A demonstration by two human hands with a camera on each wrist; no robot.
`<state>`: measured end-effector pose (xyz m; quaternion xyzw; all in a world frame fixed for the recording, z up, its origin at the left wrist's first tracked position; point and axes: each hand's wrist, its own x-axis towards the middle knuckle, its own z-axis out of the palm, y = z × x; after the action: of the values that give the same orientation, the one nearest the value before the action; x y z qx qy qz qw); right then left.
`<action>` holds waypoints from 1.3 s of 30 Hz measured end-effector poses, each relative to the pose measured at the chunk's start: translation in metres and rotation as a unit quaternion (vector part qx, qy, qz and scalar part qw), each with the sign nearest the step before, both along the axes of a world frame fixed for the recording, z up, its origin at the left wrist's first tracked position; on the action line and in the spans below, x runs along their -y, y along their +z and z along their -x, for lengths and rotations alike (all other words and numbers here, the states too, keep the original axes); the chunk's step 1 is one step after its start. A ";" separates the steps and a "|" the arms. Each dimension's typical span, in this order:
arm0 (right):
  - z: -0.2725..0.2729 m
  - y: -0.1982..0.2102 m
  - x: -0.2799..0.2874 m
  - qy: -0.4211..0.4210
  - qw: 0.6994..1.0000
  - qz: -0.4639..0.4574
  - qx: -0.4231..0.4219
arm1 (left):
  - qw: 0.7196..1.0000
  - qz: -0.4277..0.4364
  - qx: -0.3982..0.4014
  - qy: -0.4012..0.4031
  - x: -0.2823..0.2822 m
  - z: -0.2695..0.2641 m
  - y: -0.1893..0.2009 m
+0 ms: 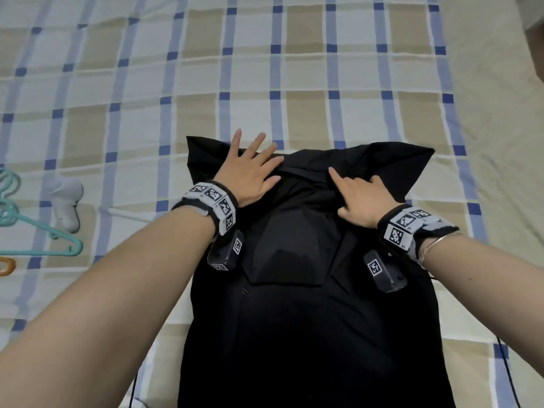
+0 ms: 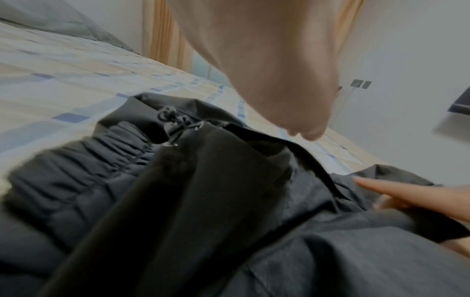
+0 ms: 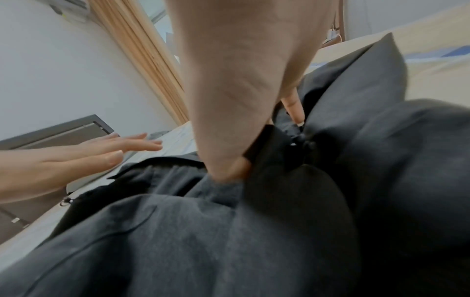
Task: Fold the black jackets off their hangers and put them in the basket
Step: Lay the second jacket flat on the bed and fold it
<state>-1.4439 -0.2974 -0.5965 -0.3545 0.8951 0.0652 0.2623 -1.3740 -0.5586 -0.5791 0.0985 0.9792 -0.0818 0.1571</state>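
Observation:
A black jacket [image 1: 294, 319] lies lengthwise on the checked bedsheet [image 1: 294, 83], its sides folded inward and its far end towards the top of the head view. My left hand [image 1: 250, 172] rests flat on the jacket's far left part, fingers straight and spread. My right hand [image 1: 359, 198] is on the far right part, index finger extended and the other fingers curled into a fold of the fabric. In the right wrist view the right hand [image 3: 236, 164] pinches black cloth [image 3: 267, 152]. No hanger is on the jacket and no basket is in view.
A teal hanger [image 1: 44, 231] lies on the sheet at the left edge, beside a white handheld object [image 1: 66, 201] and an orange ring [image 1: 6, 266]. A grey pillow [image 2: 63, 20] sits at the head of the bed. Bare sheet stretches beyond the jacket.

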 end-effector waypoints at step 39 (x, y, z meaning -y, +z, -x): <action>0.094 -0.021 0.000 -0.145 0.987 -0.066 0.014 | 0.878 -0.051 0.136 0.456 0.087 0.002 -0.065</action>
<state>-1.5381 -0.2971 -0.6180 -0.2037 0.9270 0.0798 0.3045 -1.3759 -0.6457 -0.6444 -0.3406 0.8875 0.0636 0.3038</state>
